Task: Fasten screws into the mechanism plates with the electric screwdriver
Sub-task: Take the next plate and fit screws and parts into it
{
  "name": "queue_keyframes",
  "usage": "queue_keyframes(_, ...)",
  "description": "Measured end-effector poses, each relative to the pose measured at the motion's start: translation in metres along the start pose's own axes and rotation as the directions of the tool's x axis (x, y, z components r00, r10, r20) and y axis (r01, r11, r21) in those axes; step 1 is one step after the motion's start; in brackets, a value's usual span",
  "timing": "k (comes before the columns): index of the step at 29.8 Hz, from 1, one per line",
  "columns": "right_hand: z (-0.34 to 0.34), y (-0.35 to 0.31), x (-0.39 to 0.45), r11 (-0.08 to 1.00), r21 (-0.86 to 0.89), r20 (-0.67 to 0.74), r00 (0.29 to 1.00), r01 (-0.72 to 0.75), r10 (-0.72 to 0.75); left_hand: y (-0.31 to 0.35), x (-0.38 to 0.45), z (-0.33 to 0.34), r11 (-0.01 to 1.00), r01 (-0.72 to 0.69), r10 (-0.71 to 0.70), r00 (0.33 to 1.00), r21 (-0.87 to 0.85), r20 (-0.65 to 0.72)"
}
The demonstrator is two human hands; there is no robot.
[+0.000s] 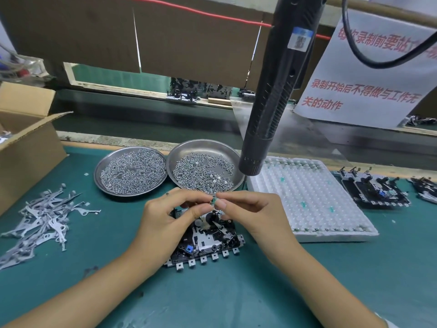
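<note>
A black and silver mechanism plate (212, 240) lies on the green mat in front of me. Above it my left hand (170, 218) and my right hand (250, 214) meet, both pinching one small green part (214, 200) between fingertips. The black electric screwdriver (274, 91) hangs from above, its tip hovering over the right screw dish, with neither hand on it. Two round metal dishes hold several loose screws: the left dish (130, 172) and the right dish (205, 171).
A white foam tray (314, 200) with a few green parts sits on the right. More mechanism plates (376, 188) lie beyond it. A pile of thin metal levers (45, 214) is on the left, beside an open cardboard box (26, 138). A conveyor runs behind.
</note>
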State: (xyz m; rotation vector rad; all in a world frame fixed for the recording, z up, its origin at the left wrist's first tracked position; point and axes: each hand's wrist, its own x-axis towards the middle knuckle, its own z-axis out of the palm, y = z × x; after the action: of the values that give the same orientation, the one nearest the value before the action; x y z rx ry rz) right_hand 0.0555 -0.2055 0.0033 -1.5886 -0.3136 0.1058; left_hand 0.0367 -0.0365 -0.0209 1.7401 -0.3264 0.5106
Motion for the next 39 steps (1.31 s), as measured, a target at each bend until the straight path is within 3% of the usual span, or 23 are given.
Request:
queue_keyframes(5, -0.002, 0.002, 0.000, 0.986, -0.138, 0.055, 0.995, 0.095, -0.089, 0.000, 0.001, 0.001, 0.999, -0.041, 0.041, 0.999, 0.034, 0.014)
queue_keyframes(12, -0.005, 0.000, 0.001, 0.972, -0.178, 0.124, 0.983, 0.154, -0.133, -0.003, 0.002, -0.001, 0.997, -0.045, 0.045, 0.999, 0.067, 0.001)
queue_keyframes(28, -0.011, 0.008, -0.006, 0.896, -0.337, 0.138, 0.956, 0.290, -0.257, 0.006, 0.003, -0.013, 0.961, -0.194, 0.139, 0.956, 0.199, 0.260)
queue_keyframes(34, -0.015, 0.014, -0.014, 0.804, -0.456, 0.186, 0.924, 0.382, -0.333, 0.006, -0.010, -0.016, 0.978, -0.100, 0.067, 0.982, 0.182, 0.178)
queue_keyframes(39, -0.011, 0.018, -0.014, 0.556, -0.589, 0.354, 0.806, 0.587, -0.475, 0.002, -0.014, -0.017, 0.986, 0.164, -0.163, 0.986, 0.039, -0.027)
